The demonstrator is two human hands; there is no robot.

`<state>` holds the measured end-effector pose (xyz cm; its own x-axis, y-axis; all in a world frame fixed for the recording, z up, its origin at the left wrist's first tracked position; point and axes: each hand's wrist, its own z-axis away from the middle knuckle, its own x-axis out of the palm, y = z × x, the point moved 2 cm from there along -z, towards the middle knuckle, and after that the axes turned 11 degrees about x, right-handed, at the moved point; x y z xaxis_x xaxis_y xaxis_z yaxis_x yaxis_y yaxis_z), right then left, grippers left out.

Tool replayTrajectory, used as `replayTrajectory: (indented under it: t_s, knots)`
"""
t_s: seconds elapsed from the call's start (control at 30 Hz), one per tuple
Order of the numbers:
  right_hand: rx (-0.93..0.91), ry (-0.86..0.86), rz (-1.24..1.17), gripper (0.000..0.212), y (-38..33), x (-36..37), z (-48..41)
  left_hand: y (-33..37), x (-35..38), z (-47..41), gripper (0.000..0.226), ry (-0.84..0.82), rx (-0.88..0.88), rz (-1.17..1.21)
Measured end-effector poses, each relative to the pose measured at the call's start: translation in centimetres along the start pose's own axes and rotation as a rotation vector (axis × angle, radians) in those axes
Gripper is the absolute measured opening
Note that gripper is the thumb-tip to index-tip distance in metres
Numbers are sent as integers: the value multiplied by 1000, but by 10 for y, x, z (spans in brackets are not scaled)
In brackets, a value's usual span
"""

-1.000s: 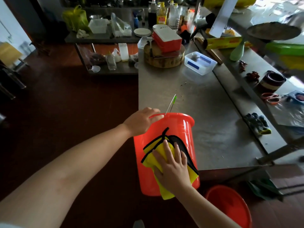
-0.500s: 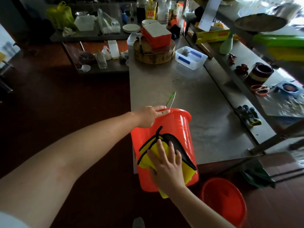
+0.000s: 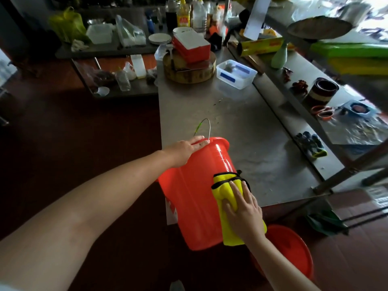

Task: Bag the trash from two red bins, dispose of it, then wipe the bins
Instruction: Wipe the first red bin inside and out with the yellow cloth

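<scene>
Red bin [image 3: 195, 196]: right hand [image 3: 244, 213] presses yellow cloth [image 3: 225, 190] on it; bottle label [image 3: 183, 21] blurred.

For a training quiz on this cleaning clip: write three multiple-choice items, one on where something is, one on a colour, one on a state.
1. Where is the second red bin?
A) on the steel table
B) on the back shelf
C) on the floor, lower right

2. What colour is the cloth?
A) blue
B) yellow with black trim
C) white

3. What is the right hand doing?
A) pressing the cloth flat against the tilted red bin
B) gripping the wire handle
C) hanging idle

Key:
1 C: it sits low on the dark floor beside the right forearm.
2 B: it is bright yellow with black edging.
3 A: its straight fingers lie on the cloth against the bin's side, while the left hand rests on the rim.
</scene>
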<state>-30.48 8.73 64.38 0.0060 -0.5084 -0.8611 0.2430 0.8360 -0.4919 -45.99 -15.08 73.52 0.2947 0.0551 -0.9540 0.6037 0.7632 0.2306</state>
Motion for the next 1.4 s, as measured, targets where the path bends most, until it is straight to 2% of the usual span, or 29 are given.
replayTrajectory:
  t_s: [0.07, 0.17, 0.33, 0.43, 0.6, 0.73, 0.9, 1.03, 1.1, 1.23, 1.4]
  knots:
    - [-17, 40, 32, 71, -7, 0, 5, 1, 0, -2, 101, -1, -6, 0]
    - [-218, 90, 177, 65, -22, 10, 23, 0, -1, -3, 101, -15, -9, 26]
    - [-564, 27, 419, 65, -51, 42, 56, -1, 0, -2, 103, -14, -11, 44]
    - [-661, 19, 465, 64, -51, 47, 60, -4, 5, 0, 102, -7, -28, 47]
    - [-596, 53, 345, 63, -23, 30, 44, -6, 8, -1, 98, 17, -30, -23]
    - [-433, 87, 163, 60, 8, 11, 29, -7, 10, -4, 95, 35, -34, -58]
    - [-125, 14, -32, 67, 24, -1, 15, -9, 15, -4, 93, 59, -44, -73]
    - [3, -12, -147, 69, 21, -3, 15, -11, 16, -3, 92, 68, -54, -19]
    - [-91, 50, -63, 65, 16, 1, 26, -12, 15, -3, 86, 69, -63, 61]
    - [-437, 101, 171, 57, 1, 20, 47, -20, 15, 3, 70, 50, -87, 218]
    - [-465, 54, 331, 56, -39, 29, 38, -24, 13, 12, 64, 136, -59, 344]
